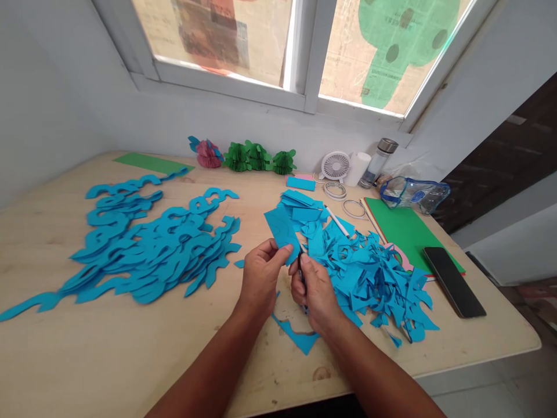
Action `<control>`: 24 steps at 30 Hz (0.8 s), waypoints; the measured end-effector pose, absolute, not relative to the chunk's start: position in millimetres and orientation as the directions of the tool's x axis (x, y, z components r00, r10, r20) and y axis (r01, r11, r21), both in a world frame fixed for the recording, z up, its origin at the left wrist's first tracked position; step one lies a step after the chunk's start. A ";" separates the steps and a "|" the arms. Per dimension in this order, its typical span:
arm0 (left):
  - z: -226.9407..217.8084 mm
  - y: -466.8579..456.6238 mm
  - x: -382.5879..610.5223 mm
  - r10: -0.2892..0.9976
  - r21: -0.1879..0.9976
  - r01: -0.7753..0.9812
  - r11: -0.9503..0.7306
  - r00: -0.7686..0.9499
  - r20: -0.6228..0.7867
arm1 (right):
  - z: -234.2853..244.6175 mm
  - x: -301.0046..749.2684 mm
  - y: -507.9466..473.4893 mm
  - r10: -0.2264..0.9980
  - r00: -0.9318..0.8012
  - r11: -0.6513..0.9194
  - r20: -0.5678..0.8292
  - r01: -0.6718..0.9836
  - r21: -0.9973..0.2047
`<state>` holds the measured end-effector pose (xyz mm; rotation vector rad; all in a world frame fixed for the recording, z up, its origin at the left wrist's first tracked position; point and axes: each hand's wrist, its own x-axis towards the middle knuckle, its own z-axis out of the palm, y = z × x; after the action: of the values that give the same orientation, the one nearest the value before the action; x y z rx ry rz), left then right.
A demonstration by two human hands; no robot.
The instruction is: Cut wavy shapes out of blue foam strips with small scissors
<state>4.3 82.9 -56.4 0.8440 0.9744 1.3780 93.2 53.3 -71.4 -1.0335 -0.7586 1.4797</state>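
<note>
My left hand [261, 273] pinches the lower edge of a blue paper sheet [282, 229], holding it up over the wooden table [130, 348]. Right beside it, my right hand [314, 290] is closed around scissors [301, 273] whose dark blades meet the sheet's lower right edge. A strip of blue offcut [300, 337] lies on the table just under my hands. A heap of blue paper scraps [369, 273] spreads to the right of my right hand. Many curly blue cut-out shapes [148, 244] lie spread out to the left.
A black phone [454, 281] lies on green paper sheets [404, 232] at the right. Tape rolls [335, 190], a small white fan [336, 166], a bottle [378, 159], a plastic pouch [413, 193] and green paper ornaments [259, 157] line the back wall. A white pen [337, 220] rests on stacked blue sheets.
</note>
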 end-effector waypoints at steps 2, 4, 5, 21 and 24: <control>-58.0 83.4 4.1 0.997 0.918 -0.394 0.044 -0.047 -0.067 | -72.0 93.2 53.3 0.981 0.000 -0.176 -0.194 -0.415 -0.893; -58.7 83.4 3.9 0.997 0.920 -0.390 0.047 -0.037 -0.067 | -72.7 93.5 53.7 0.980 0.007 -0.180 -0.201 -0.416 -0.891; -58.5 83.3 3.8 0.997 0.922 -0.385 0.049 -0.029 -0.065 | -73.1 93.7 54.0 0.979 0.012 -0.180 -0.203 -0.418 -0.890; -54.8 83.1 3.4 0.999 0.929 -0.367 0.048 0.033 -0.039 | -75.2 94.9 55.4 0.980 0.017 -0.174 -0.199 -0.418 -0.892; -54.6 83.1 3.3 0.998 0.922 -0.384 0.049 0.049 -0.033 | -76.3 94.7 55.5 0.981 0.013 -0.171 -0.195 -0.424 -0.889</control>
<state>3.3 83.1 -54.6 0.9053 0.9053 1.3107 94.7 55.5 -76.3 -1.0342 -0.7477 1.4771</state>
